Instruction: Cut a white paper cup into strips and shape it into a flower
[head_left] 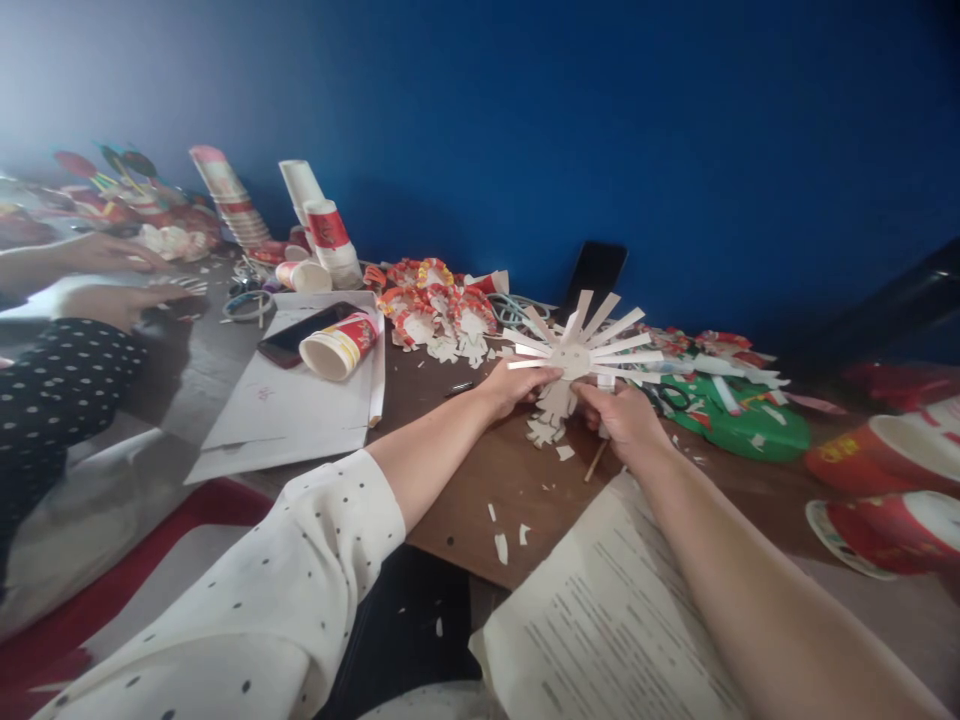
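Over the brown counter [442, 470], just right of centre, a pale paper cutout [574, 360] is up off the surface, and both hands are on it. It's a small roundish middle with long, skinny strips fanning out like sun rays. The left hand [521, 385] has a closed grip on it, thumb on the near side of the middle. The right hand [616, 408] has its grip pinched near the lower right edge, fingers together on the paper as far as I can see. More ragged cut paper [551, 412] sits right under it; can't tell if that's attached.

Around that it's a proper craft mess. A wooden stick [596, 461] pokes out below the right hand, white scraps [501, 547] are scattered toward the near edge, and a printed sheet [600, 610] lies beside the right forearm. Behind the left hand there's a heap of red-and-white cut paper [439, 300], and a dark phone [602, 268] leans against the blue wall [480, 120]. Off to the left, a tipped paper cup [339, 347] and another phone [296, 337] rest on a flat white box [262, 410]. Way over on the right, there's a green thing [772, 428] with bits on it. Far left, someone else's hands [112, 298] are there too, pretty blurry.
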